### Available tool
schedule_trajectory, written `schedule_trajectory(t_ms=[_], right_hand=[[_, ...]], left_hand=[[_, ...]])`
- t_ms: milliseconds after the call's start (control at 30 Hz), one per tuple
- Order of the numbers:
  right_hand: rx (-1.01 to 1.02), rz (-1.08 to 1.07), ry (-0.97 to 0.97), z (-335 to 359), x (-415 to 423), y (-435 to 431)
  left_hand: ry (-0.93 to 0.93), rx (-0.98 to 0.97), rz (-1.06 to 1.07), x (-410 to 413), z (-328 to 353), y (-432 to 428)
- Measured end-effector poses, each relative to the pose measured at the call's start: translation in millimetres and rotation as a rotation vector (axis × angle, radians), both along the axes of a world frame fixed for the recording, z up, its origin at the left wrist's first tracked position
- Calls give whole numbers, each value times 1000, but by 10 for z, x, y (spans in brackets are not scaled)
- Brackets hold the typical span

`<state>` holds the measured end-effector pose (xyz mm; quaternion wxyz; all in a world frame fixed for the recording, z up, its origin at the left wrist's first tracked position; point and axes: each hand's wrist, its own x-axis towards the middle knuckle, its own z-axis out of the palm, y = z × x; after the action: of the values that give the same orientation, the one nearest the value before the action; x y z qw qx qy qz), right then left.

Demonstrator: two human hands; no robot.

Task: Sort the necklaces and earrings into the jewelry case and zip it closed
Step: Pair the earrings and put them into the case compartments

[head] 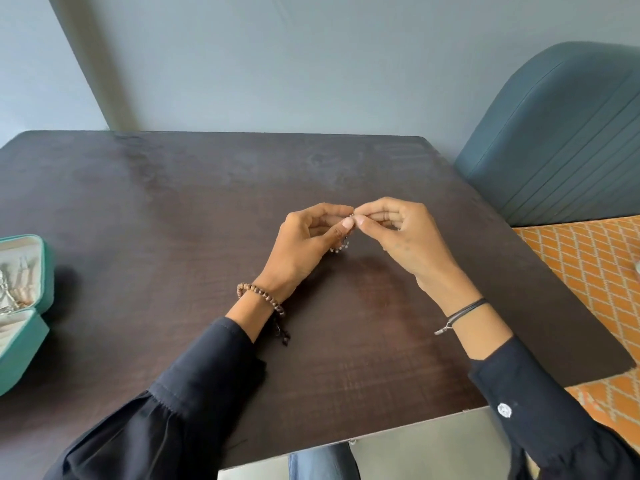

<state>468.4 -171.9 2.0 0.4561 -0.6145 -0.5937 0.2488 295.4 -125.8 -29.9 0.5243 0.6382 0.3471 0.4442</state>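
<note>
Jewelry in hand is a small beaded piece (341,247), too small to tell earring from necklace. It hangs over the middle of the worktop (173,220), probably lifted so its clasp can be worked. The left hand (308,244) and right hand (405,237) each keep a grip pinched on its top, thumb against forefinger. The open jewelry case (48,271) sits at 9 o'clock, well apart.

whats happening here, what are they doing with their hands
A person holds a small beaded piece of jewelry just above the dark table, pinching its top between the left hand and the right hand. The teal jewelry case lies open at the table's left edge with some jewelry inside, not yet zipped.
</note>
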Motion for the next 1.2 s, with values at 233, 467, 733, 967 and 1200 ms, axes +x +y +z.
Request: schedule_trajectory(t_ms=[233, 467, 733, 967, 1200], right_hand=[[-49, 49, 49, 60, 41, 255], [-12, -227, -299, 43, 400, 541], [-107, -257, -529, -33, 448, 647], [-71, -238, -572, -99, 428, 634], [-24, -220, -501, -186, 414, 647]], left_hand=[[-84, -117, 71, -67, 30, 109], [-185, -214, 82, -80, 32, 158], [-186, -232, 94, -68, 57, 148], [-168, -230, 89, -75, 68, 142], [-192, -240, 90, -90, 92, 125]])
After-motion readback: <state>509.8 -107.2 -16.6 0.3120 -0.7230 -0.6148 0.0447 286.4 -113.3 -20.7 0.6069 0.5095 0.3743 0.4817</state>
